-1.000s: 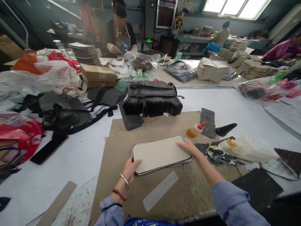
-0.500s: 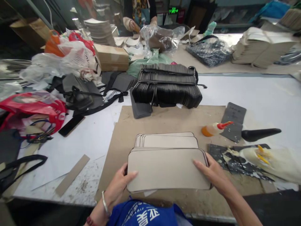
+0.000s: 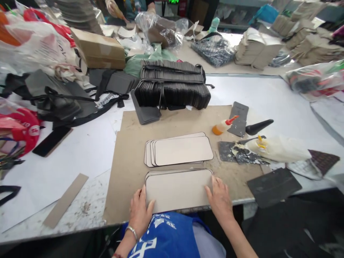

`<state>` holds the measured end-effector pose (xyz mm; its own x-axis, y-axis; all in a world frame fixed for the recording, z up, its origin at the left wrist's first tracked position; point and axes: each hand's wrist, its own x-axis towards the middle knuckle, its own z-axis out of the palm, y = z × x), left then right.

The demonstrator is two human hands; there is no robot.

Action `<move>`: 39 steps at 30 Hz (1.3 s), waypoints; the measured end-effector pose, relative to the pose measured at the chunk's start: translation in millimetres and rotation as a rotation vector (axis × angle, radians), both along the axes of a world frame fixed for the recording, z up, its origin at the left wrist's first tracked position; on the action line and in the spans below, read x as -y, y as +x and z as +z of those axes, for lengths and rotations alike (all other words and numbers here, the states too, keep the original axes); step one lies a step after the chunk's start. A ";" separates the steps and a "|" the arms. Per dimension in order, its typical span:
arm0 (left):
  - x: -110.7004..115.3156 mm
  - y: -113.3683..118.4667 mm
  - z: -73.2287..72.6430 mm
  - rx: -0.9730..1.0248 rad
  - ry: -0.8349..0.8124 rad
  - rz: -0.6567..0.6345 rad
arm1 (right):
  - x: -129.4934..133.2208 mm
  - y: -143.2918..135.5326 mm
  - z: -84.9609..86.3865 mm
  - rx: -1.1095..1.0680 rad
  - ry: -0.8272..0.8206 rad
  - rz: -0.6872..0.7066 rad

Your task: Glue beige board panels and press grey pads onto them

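A stack of beige rounded panels with dark edges (image 3: 177, 190) lies at the front edge of the brown board (image 3: 120, 161). My left hand (image 3: 140, 211) grips its left end, thumb on top and fingers at the side. At the right end, my right hand (image 3: 219, 197) holds the stack the same way, its thumb near the top corner. Just behind lies a second group of similar panels (image 3: 184, 149), slightly fanned to the left. Neither hand touches that group.
A strapped bundle of black pieces (image 3: 173, 84) stands behind the board. To the right are a glue bottle (image 3: 221, 127), a black tool (image 3: 259, 127) and a cream bag (image 3: 279, 148). A phone (image 3: 52, 141) lies left. A person's hand (image 3: 114, 9) shows at the back.
The held stack has come down toward me and away from the panels behind, which now show more fully. The view has shifted to the right.
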<state>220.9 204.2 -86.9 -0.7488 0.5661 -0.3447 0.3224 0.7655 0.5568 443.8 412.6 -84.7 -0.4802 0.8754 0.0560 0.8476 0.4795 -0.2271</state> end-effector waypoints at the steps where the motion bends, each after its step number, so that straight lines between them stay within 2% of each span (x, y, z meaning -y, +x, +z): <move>1: 2.2 1.9 -0.6 -0.039 -0.039 -0.047 | 3.7 -1.0 1.5 0.027 0.020 0.006; 4: 4.3 6.5 0.9 -0.157 -0.053 -0.117 | 11.3 -5.8 4.1 0.073 0.048 -0.001; 7: 2.3 6.4 7.6 -0.240 0.059 -0.133 | 15.5 -10.8 5.6 0.082 0.062 -0.021; 9: 1.1 4.5 16.7 -0.193 0.165 -0.137 | 17.0 -12.7 5.0 0.065 0.072 -0.027; 12: -0.3 3.0 40.8 -0.022 0.370 -0.183 | 16.4 -12.3 0.6 -0.001 0.076 -0.033; 15: -4.3 4.6 73.7 0.082 0.540 -0.343 | 10.0 -7.0 -4.0 -0.111 0.025 -0.091; 17: -9.3 5.6 93.9 0.108 0.591 -0.411 | 2.3 -1.2 -4.2 -0.200 -0.070 -0.149; 20: -17.9 4.3 116.0 0.140 0.638 -0.419 | -11.4 7.6 1.6 -0.331 -0.305 -0.227; 24: -26.8 -0.6 133.1 0.150 0.769 -0.431 | -28.1 12.2 15.9 -0.532 -0.592 -0.339; 26: -31.0 -2.5 136.6 0.130 0.779 -0.381 | -34.7 12.7 22.2 -0.601 -0.678 -0.356; 28: -36.5 -3.4 134.4 0.140 0.723 -0.273 | -39.6 13.7 26.5 -0.603 -0.702 -0.350; 30: -43.8 -3.4 124.5 0.228 0.613 -0.139 | -42.3 14.8 29.0 -0.550 -0.695 -0.300; 33: -54.8 -3.7 95.3 0.504 0.470 0.083 | -42.3 12.8 30.9 -0.441 -0.679 -0.197; 35: -59.0 -5.0 71.2 0.651 0.443 0.192 | -40.8 8.2 32.1 -0.368 -0.658 -0.135; 37: -59.7 -6.9 49.0 0.678 0.454 0.234 | -39.1 3.1 35.4 -0.274 -0.640 -0.075; 39: -58.3 -7.9 32.2 0.610 0.472 0.233 | -37.5 1.1 44.3 -0.180 -0.616 -0.022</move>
